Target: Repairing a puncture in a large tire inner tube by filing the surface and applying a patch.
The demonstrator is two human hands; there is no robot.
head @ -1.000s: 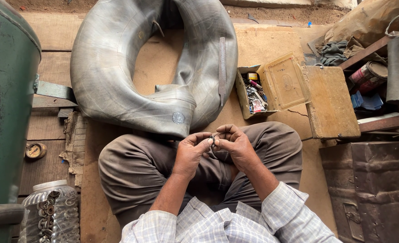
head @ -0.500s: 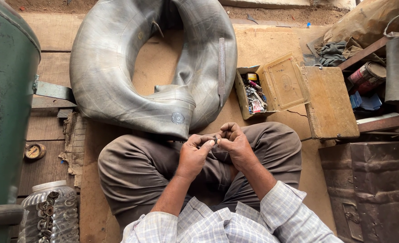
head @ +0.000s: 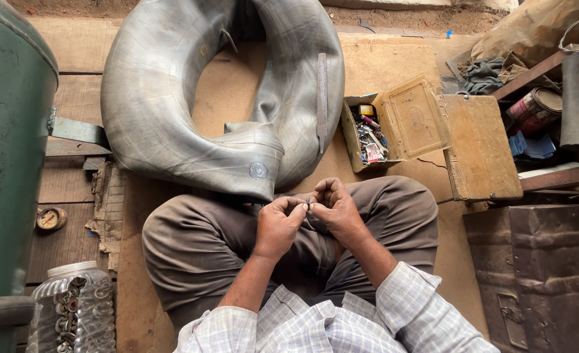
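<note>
Single head-worn view, looking steeply down from above the seated person's crossed legs, close on both hands [head: 309, 212] at lower centre, facing forward across the floor [head: 394, 72] to the inner tube [head: 172, 111] and open box [head: 394, 127] beyond.

I can't make out the tiny dark piece [head: 308, 203] pinched between my left hand [head: 278, 225] and right hand [head: 337, 208].

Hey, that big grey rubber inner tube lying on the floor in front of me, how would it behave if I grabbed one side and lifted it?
The big grey rubber inner tube would probably sag and fold, since its near end already lies creased and doubled over. It looks bulky, so likely awkward and fairly heavy for one hand. Its dull, dusty surface suggests decent grip rather than slipperiness.
</note>
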